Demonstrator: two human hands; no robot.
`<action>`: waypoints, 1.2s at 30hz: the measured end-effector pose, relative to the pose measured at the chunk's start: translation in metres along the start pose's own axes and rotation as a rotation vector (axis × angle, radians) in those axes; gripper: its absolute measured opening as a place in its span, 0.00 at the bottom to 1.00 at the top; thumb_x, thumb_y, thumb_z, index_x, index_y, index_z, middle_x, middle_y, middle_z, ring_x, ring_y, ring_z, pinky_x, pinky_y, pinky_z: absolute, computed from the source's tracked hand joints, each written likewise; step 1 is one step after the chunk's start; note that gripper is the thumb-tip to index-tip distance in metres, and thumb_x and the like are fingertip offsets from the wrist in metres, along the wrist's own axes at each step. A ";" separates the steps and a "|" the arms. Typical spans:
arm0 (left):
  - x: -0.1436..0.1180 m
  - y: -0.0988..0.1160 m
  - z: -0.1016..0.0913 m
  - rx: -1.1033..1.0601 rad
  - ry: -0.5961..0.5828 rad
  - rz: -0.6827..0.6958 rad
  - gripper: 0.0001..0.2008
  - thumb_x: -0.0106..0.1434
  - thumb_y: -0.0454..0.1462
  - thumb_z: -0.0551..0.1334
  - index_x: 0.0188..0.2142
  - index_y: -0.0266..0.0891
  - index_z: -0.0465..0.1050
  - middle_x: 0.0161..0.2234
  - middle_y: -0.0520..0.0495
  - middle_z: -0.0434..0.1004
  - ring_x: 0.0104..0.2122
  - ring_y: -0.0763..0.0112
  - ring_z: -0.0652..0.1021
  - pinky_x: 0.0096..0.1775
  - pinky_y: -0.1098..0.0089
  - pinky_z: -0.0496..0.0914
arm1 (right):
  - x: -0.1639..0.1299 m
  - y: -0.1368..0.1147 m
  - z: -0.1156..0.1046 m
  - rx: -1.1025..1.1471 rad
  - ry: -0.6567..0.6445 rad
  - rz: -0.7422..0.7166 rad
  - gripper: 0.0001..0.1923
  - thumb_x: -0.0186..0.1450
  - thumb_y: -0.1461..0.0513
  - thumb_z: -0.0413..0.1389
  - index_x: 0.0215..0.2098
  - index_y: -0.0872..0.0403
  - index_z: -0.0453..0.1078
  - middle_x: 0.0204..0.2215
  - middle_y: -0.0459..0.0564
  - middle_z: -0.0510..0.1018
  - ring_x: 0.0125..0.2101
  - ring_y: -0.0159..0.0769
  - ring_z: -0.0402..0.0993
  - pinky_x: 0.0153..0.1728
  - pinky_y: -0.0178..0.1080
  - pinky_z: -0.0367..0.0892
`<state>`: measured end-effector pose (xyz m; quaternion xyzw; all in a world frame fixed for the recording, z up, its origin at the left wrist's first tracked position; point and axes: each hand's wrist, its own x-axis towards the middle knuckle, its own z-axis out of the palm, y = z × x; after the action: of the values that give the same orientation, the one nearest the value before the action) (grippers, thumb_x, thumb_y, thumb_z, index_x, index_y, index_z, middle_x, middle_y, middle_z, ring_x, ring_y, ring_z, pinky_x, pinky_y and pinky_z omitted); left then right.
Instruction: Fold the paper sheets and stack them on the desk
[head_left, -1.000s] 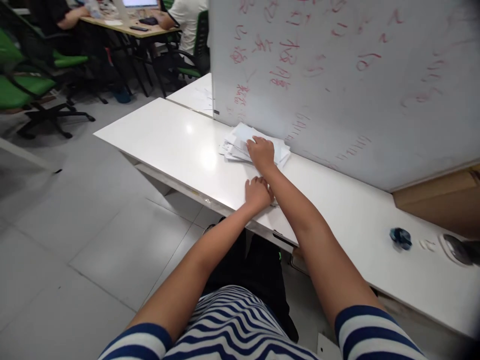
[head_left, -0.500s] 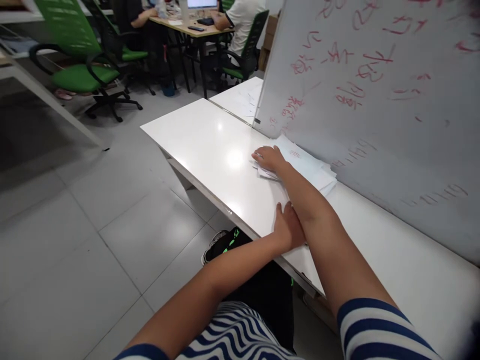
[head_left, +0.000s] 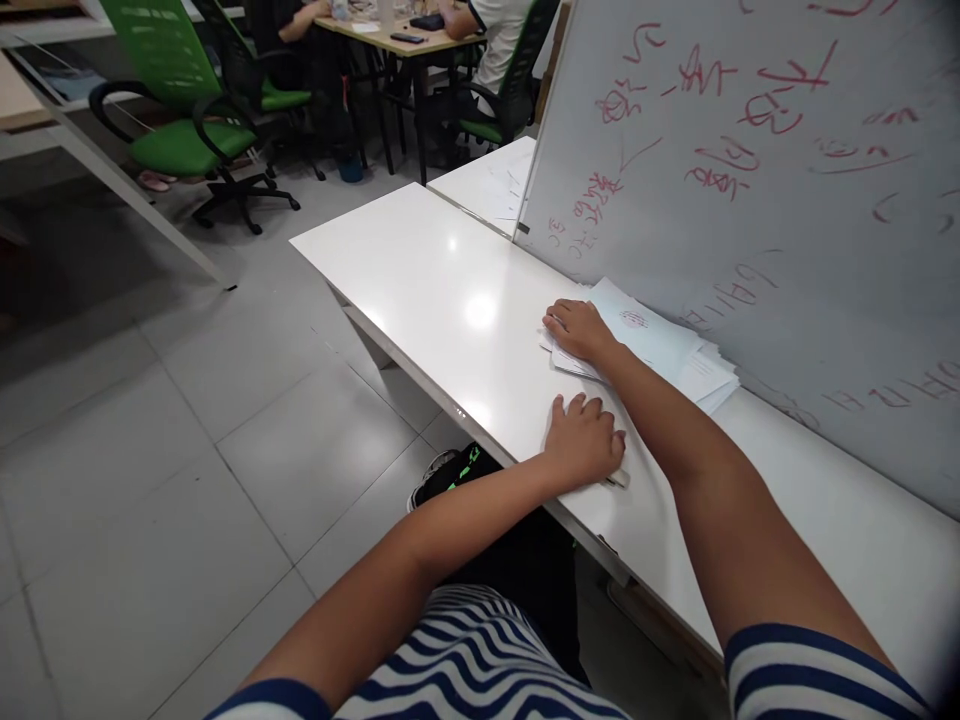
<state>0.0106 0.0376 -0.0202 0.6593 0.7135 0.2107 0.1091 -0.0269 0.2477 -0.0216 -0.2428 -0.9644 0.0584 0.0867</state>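
Behind papers (head_left: 664,345), red handwriting (head_left: 795,75) marks the whiteboard (head_left: 832,260)

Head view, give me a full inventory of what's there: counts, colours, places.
Desk: one, white, centre.
Whiteboard: one, pale with red writing, right.
Papers: one stack, white and pale blue, on the desk.
Small item: one, pale, partly covered, nature unclear.
Side table: one, white, behind the desk.
Chairs: at least three, green and black, back.
Far table: one, wood-toned, back.
People: two, dark and white clothing, back.
Bin: one, blue, floor.
Shirt: one, blue-white striped, bottom.
Left hand: one, bare, over the small item.
Right hand: one, bare, on the papers.
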 end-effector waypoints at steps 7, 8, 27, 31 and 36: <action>0.001 -0.002 0.005 0.074 0.029 0.000 0.19 0.70 0.44 0.47 0.51 0.40 0.71 0.59 0.45 0.68 0.61 0.56 0.63 0.61 0.49 0.56 | -0.089 0.039 -0.013 -0.013 0.002 0.016 0.19 0.69 0.54 0.42 0.46 0.52 0.71 0.48 0.55 0.76 0.49 0.48 0.69 0.52 0.52 0.54; 0.001 -0.002 0.005 0.080 0.035 0.001 0.19 0.70 0.44 0.47 0.51 0.40 0.70 0.59 0.45 0.68 0.61 0.56 0.64 0.61 0.50 0.56 | -0.102 0.045 -0.015 -0.020 0.005 0.027 0.19 0.69 0.54 0.42 0.46 0.52 0.71 0.48 0.55 0.76 0.49 0.48 0.69 0.52 0.53 0.54; 0.006 0.001 0.003 0.083 0.026 -0.019 0.15 0.70 0.42 0.48 0.46 0.42 0.71 0.55 0.45 0.72 0.57 0.59 0.66 0.58 0.54 0.58 | -0.245 0.068 -0.039 -0.113 -0.088 0.041 0.28 0.69 0.48 0.43 0.59 0.54 0.64 0.60 0.61 0.67 0.61 0.51 0.60 0.59 0.59 0.49; 0.008 0.002 0.002 0.098 0.017 -0.027 0.16 0.70 0.42 0.48 0.46 0.41 0.72 0.53 0.43 0.73 0.55 0.57 0.68 0.56 0.54 0.60 | -0.255 0.057 -0.049 -0.217 0.048 0.093 0.27 0.70 0.51 0.43 0.61 0.55 0.62 0.64 0.60 0.62 0.64 0.49 0.55 0.63 0.58 0.45; 0.010 0.001 0.003 0.102 0.021 -0.021 0.18 0.70 0.43 0.47 0.47 0.40 0.72 0.53 0.42 0.72 0.53 0.56 0.68 0.55 0.54 0.60 | -0.294 0.039 -0.059 -0.248 0.334 0.550 0.27 0.71 0.52 0.39 0.64 0.52 0.58 0.64 0.56 0.62 0.65 0.47 0.54 0.65 0.59 0.41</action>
<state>0.0119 0.0477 -0.0206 0.6542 0.7313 0.1797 0.0700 0.2574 0.1450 -0.0112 -0.5086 -0.8352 -0.0787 0.1939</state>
